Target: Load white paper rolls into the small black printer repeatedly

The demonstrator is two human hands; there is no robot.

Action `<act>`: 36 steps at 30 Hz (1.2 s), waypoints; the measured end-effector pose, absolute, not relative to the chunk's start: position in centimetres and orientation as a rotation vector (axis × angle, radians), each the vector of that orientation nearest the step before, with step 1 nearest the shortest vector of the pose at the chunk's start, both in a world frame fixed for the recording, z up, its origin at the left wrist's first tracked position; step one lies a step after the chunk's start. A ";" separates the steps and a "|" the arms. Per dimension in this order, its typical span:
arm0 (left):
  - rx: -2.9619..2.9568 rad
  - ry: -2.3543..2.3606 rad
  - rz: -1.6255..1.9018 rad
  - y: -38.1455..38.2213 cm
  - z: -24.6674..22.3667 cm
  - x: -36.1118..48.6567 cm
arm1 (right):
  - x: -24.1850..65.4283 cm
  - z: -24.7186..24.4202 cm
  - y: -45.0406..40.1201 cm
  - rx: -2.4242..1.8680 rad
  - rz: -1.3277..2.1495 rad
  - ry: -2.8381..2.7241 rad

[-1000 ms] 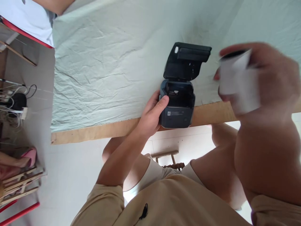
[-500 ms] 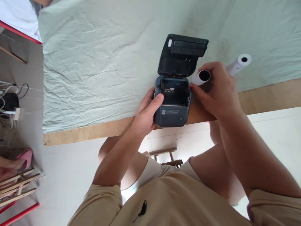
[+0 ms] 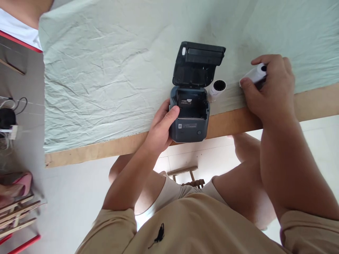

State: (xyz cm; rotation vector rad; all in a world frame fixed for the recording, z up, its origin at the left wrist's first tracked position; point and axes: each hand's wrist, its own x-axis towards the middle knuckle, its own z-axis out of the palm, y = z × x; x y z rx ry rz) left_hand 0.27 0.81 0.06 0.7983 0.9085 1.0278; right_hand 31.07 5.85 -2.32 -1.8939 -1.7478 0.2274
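Note:
A dark blue-grey label printer (image 3: 189, 130) is at the table's front edge, its black lid (image 3: 196, 67) swung up and its paper bay bare inside. My left hand (image 3: 162, 127) grips its left side, thumb over the rim of the bay. Just right of the printer, a white roll core (image 3: 215, 90) with a dark hollow stands on the cloth. Farther right, my right hand (image 3: 272, 84) has its fingers and thumb around a white paper roll (image 3: 254, 74), whose far end is partly hidden by the fingers.
A wrinkled pale green cloth (image 3: 106, 70) covers the table, with a wooden front edge (image 3: 97, 148). Another person's arm (image 3: 31, 10) shows at the top left. Cables (image 3: 7, 123) and a wooden rack (image 3: 17, 215) are on the left, beyond the table.
My right hand has let go of the roll core beside the printer and moved right, taking hold of the other paper roll. My left hand still holds the printer.

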 end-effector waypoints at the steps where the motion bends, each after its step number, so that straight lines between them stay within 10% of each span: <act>1: 0.804 0.910 1.029 0.8 0.0 0.3 | 30.9 -2.1 5.6 -1.886 0.277 -1.767; 36: 0.875 0.925 1.028 0.5 0.1 0.3 | 19.6 1.4 1.3 -0.867 0.056 -2.025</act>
